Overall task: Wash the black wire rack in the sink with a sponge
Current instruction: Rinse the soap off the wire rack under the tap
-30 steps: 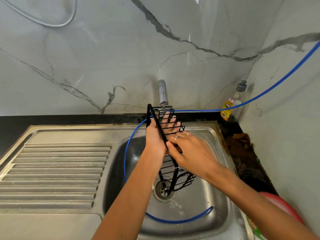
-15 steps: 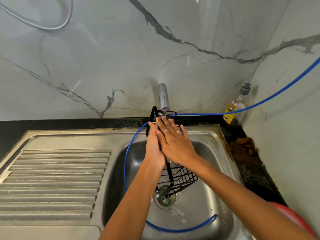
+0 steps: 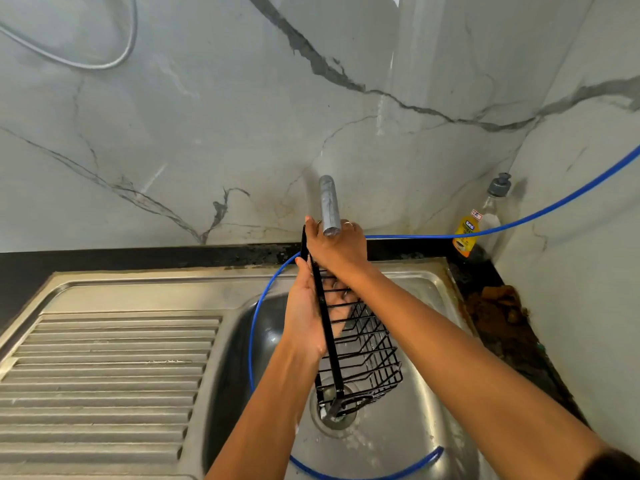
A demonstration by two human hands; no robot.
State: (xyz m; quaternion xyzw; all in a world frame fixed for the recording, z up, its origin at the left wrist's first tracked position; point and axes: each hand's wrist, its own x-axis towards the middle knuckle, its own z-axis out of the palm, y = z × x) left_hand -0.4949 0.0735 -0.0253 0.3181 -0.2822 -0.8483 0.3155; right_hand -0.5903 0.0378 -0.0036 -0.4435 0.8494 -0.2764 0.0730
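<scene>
A: Start with the hands. How do they lie?

B: The left hand point(image 3: 306, 317) is spread flat against the black wire rack point(image 3: 353, 344), palm on the solid black edge bar, fingers straight and showing through the wires on the far side. The right hand point(image 3: 337, 247) sits at the rack's top end, fingers curled over it; two rings show on that hand. The fingertips are hidden behind the tap spout point(image 3: 329, 205), so exactly what they hook onto is hard to make out.

A: And the rack?

B: One rack, held upright and tilted over the sink basin point(image 3: 408, 427), its lower end just above the drain point(image 3: 334, 410). Whether it touches the drain I cannot tell.

A: Count the rest.

B: One spout, pointing down from the back wall. One blue hose point(image 3: 519, 221), running in from the right edge, along the back edge of the worktop point(image 3: 138, 258), looping down into the basin and across its near side; its middle is hidden by the arms. One dish soap bottle point(image 3: 479, 223) with a yellow label in the worktop's back right corner. One ribbed drainboard point(image 3: 104, 375) left of the basin, cut off by the left and bottom edges. One grey cable point(image 3: 104, 65) looping on the wall, top left, also cut off.

A: Anything unclear?

B: A brown, crusty patch point(image 3: 498, 306) on the worktop's right edge; I cannot tell what it is.
</scene>
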